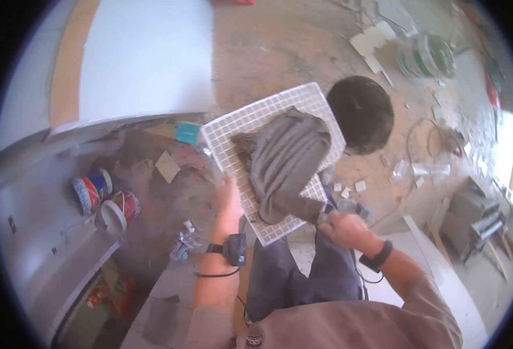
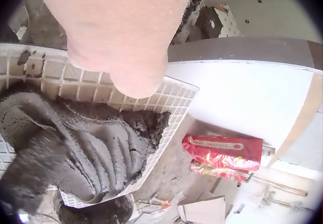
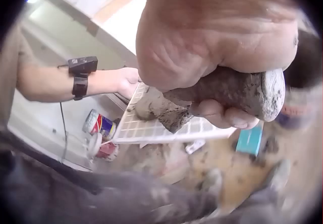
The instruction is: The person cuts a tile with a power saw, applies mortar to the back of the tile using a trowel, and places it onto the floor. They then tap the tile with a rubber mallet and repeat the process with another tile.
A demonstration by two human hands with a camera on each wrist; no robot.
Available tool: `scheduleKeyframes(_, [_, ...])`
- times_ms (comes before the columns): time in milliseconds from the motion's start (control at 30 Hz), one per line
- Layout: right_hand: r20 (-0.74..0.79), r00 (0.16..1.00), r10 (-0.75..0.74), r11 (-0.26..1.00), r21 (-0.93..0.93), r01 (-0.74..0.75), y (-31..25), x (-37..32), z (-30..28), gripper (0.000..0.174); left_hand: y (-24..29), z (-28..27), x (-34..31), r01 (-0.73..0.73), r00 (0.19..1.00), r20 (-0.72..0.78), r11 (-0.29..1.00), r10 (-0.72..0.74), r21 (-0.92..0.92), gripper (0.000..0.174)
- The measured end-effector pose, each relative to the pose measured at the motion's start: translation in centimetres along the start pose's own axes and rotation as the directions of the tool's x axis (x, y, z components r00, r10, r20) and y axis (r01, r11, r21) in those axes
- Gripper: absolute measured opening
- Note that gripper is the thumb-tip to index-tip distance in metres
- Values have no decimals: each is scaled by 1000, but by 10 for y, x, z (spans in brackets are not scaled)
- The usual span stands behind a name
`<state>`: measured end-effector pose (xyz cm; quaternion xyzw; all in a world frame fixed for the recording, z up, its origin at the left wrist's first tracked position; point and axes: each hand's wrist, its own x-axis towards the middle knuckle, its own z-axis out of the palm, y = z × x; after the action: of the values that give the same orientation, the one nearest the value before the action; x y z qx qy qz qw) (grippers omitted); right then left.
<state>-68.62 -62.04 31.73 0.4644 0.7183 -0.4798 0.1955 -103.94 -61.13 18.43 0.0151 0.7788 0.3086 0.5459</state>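
Observation:
A square tile with a gridded back [image 1: 214, 132] is held tilted over the person's legs, and thick grey mortar [image 1: 288, 154] lies in ridges across its middle. The left hand [image 1: 228, 196] grips the tile's left edge; its fingers are mostly hidden in the left wrist view. Wrapped round a trowel's dirty handle [image 3: 227, 90] is the right hand [image 1: 346, 230]. The mortar-coated trowel blade [image 1: 303, 207] touches the mortar near the tile's lower right edge. In the left wrist view the blade [image 2: 33, 171] looks blurred.
A round bucket of dark material [image 1: 361, 115] stands beyond the tile's right corner. Paint buckets [image 1: 92, 191] are at left, near a white panel [image 1: 146, 58]. Tile pieces [image 1: 374, 43] and a clear bucket [image 1: 425, 57] lie at upper right. A teal box [image 1: 187, 133] sits left of the tile.

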Motion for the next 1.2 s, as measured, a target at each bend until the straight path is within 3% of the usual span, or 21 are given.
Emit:
scheduleKeyframes(67, [-46, 974, -222, 963, -169, 211, 16, 31, -23, 24, 6, 1, -10, 10, 1000, -17, 1000, -10, -17, 62])
scheduleKeyframes(133, [-405, 811, -422, 906, -166, 388, 21, 81, -37, 24, 9, 6, -12, 12, 1000, -21, 998, -13, -62, 61])
scheduleKeyframes(167, [-276, 914, -296, 930, 135, 342, 4, 98, -67, 24, 10, 7, -16, -3, 1000, -31, 998, 1, -67, 60])
scheduleKeyframes(200, [-111, 970, -217, 919, 313, 241, -8, 110, -81, 25, 14, 10, -22, -14, 999, -36, 997, 12, -70, 59])
scheduleKeyframes(233, [59, 990, -130, 890, 447, 90, -20, 122, -95, 26, 14, 11, -25, -28, 999, -37, 997, 25, -72, 58])
scheduleKeyframes(267, [211, 975, -67, 886, 462, -40, -23, 130, -94, 27, 12, 11, -30, -4, 999, -33, 993, 0, -119, 57])
scheduleKeyframes(367, [62, 900, -432, 887, 208, 412, 6, 110, -51, 23, 34, 20, -34, -6, 1000, -15, 979, 3, -204, 55])
scheduleKeyframes(400, [78, 843, -532, 840, -75, 537, 19, 91, -35, 24, 43, 22, -46, -13, 1000, -18, 983, 10, -182, 55])
scheduleKeyframes(433, [137, 913, -384, 910, -107, 399, 12, 73, -36, 27, 47, 22, -51, -29, 999, -28, 986, 24, -164, 54])
scheduleKeyframes(500, [216, 973, -78, 975, -188, 120, -13, 54, -52, 34, 40, 14, -40, -42, 999, 7, 997, 42, -71, 60])
scheduleKeyframes(533, [171, 976, -133, 949, -263, 175, -7, 65, -49, 46, 40, 13, -42, -76, 997, -14, 996, 75, -41, 59])
scheduleKeyframes(567, [106, 977, -185, 936, -285, 208, -4, 79, -49, 47, 40, 12, -41, -111, 993, -32, 994, 111, -6, 59])
scheduleKeyframes(633, [-31, 959, -282, 907, -335, 255, 1, 111, -55, 48, 41, 13, -39, -128, 992, 7, 985, 129, -116, 58])
scheduleKeyframes(667, [-122, 963, -242, 937, -286, 199, 1, 123, -61, 49, 37, 13, -38, -132, 990, 28, 976, 139, -171, 58])
scheduleKeyframes(767, [-278, 950, 138, 987, -38, -155, 3, 147, -84, 45, 27, 12, -36, -122, 992, 10, 968, 127, -217, 57])
scheduleKeyframes(900, [-478, 841, 253, 962, 214, -168, 62, 141, -42, 50, 43, 12, -56, -73, 997, -14, 992, 72, -102, 55])
scheduleKeyframes(933, [-482, 819, 310, 934, 314, -169, 84, 143, -13, 53, 44, 16, -60, -64, 998, -22, 991, 62, -118, 55])
scheduleKeyframes(1000, [-256, 858, 446, 676, 725, -135, 69, 147, -28, 53, 48, 22, -63, -59, 998, -30, 989, 56, -134, 56])
scheduleKeyframes(1067, [29, 892, 451, 234, 961, -149, 20, 152, -39, 52, 49, 21, -66, -58, 998, -34, 991, 54, -119, 57])
scheduleKeyframes(1133, [282, 905, 319, -269, 943, -198, -27, 153, -48, 51, 13, 17, -43, -163, 986, -60, 972, 155, -168, 49])
scheduleKeyframes(1200, [271, 887, 373, 40, 951, -307, -65, 152, -58, 52, 12, 23, -41, -221, 974, -86, 965, 210, -140, 47])
